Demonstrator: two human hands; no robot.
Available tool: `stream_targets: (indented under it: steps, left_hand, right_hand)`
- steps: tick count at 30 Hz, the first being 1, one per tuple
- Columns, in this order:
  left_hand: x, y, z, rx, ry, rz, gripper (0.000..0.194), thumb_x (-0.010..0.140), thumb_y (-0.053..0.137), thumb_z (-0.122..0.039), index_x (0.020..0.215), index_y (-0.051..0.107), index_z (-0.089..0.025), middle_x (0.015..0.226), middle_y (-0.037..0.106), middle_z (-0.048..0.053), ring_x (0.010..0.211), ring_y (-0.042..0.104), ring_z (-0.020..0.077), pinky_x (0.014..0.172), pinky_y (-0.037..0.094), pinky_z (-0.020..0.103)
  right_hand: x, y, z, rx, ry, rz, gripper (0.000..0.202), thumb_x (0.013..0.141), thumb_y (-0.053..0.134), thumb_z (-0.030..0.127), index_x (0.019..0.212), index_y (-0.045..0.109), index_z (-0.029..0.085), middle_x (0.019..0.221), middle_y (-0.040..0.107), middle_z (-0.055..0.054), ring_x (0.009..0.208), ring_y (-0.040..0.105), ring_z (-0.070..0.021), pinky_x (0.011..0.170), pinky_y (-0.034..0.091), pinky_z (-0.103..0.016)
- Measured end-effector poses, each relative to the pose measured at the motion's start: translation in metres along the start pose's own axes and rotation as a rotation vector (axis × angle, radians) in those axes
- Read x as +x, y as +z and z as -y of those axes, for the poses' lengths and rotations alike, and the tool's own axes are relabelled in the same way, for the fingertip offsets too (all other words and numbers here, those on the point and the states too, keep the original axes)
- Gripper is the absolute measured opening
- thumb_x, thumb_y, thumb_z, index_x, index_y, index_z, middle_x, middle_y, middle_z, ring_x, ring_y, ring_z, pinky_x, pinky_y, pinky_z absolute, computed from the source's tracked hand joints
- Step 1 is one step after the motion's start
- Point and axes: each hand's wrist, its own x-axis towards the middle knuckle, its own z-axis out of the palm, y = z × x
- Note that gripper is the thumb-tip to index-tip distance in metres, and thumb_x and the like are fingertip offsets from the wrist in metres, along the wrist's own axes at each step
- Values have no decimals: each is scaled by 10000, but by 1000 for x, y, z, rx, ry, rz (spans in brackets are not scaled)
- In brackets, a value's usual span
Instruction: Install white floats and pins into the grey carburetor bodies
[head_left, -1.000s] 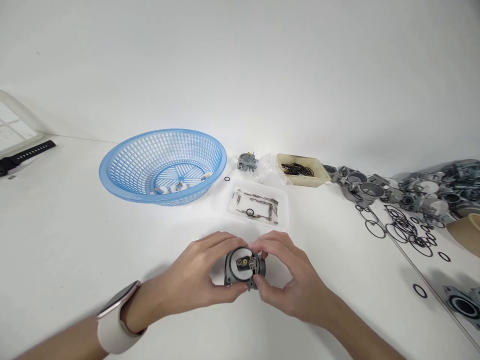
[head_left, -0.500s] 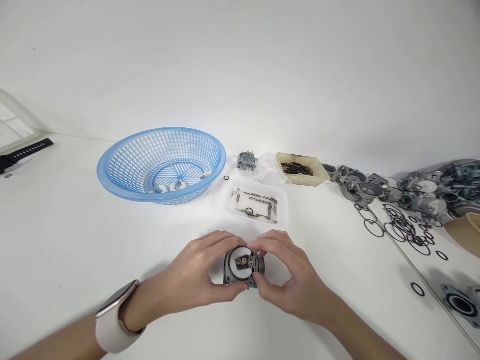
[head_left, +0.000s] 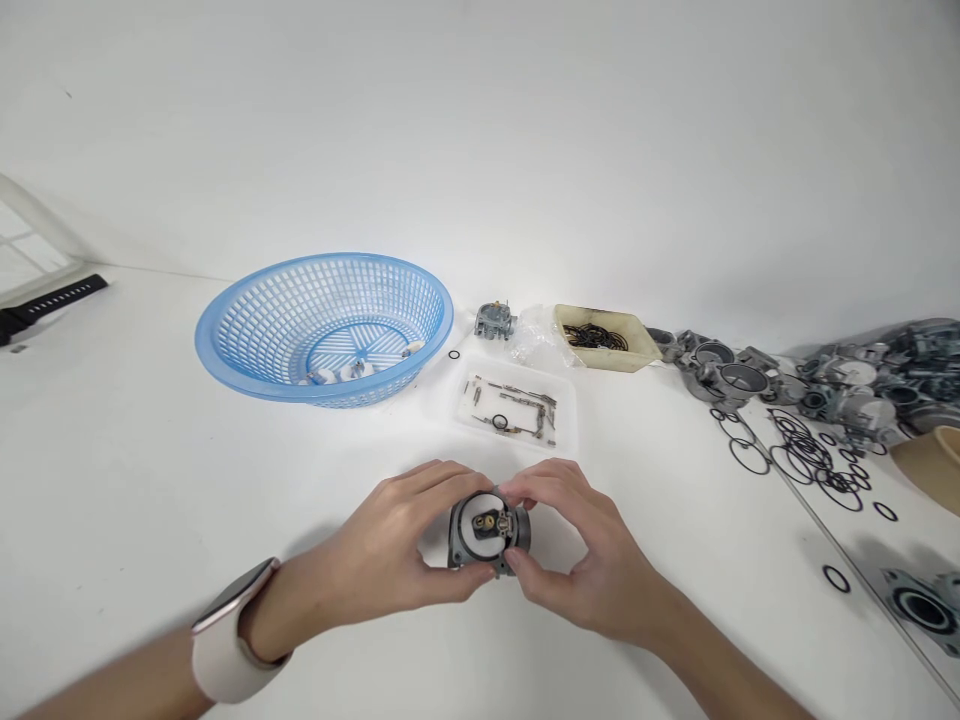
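Your left hand [head_left: 394, 545] and right hand [head_left: 589, 550] grasp the carburetor body [head_left: 487, 532] fingers-to-thumb, well in from the back edge of the bench [head_left: 187, 490].

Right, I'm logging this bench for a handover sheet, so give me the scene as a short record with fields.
Workpiece: carburetor with a white float facing up
Left-hand grip: thumb and fingers on its left side
Right-hand grip: thumb and fingers at its right side
Ahead: shallow tray of small metal parts
Ahead left: blue plastic basket, white parts inside
Ahead right: cream container of black O-rings
Far right: loose O-rings
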Motion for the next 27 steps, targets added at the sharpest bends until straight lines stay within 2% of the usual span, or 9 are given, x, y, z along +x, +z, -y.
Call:
stream_targets:
  steps: [6, 11, 14, 22, 27]
  left_hand:
    - [-1, 0, 0, 6, 8, -5, 433, 834, 809, -252, 1224, 623, -274, 1170, 712, 14, 1064, 691, 219, 932, 571, 341]
    - [-1, 0, 0, 19, 1, -13, 461, 833, 813, -282, 1251, 622, -264, 1187, 718, 31, 1063, 699, 234, 930, 584, 355]
    - [-1, 1, 1, 22, 13, -11, 457, 853, 803, -303, 1268, 616, -265, 1186, 720, 38, 1059, 700, 235, 923, 589, 357]
    - [-1, 0, 2, 41, 24, -22, 463, 858, 800, -315, 1282, 621, -264, 1180, 727, 46, 1050, 709, 239, 909, 599, 350]
    - [-3, 0, 2, 46, 25, -27, 483, 840, 801, -284, 1286, 617, -263, 1191, 726, 38, 1056, 711, 235, 920, 600, 352]
  right_hand:
    - [-1, 1, -1, -15, -23, -6, 450, 869, 675, 97, 1276, 576, 261, 1081, 715, -42, 971, 681, -226, 900, 538, -421]
    - [-1, 2, 0, -142, -124, -143, 356, 923, 723, 188, 1253, 603, 248, 1016, 678, -65, 892, 666, -230, 831, 549, -427]
    - [1, 2, 1, -157, -150, -180, 318, 948, 729, 224, 1243, 612, 237, 987, 674, -69, 856, 662, -228, 798, 553, -421]
    - [1, 1, 1, -155, -186, -216, 322, 988, 731, 366, 1260, 624, 229, 967, 653, -87, 851, 640, -240, 773, 557, -439]
    - [1, 0, 0, -163, -215, -246, 396, 957, 754, 475, 1250, 631, 239, 927, 633, -72, 826, 624, -240, 743, 557, -436]
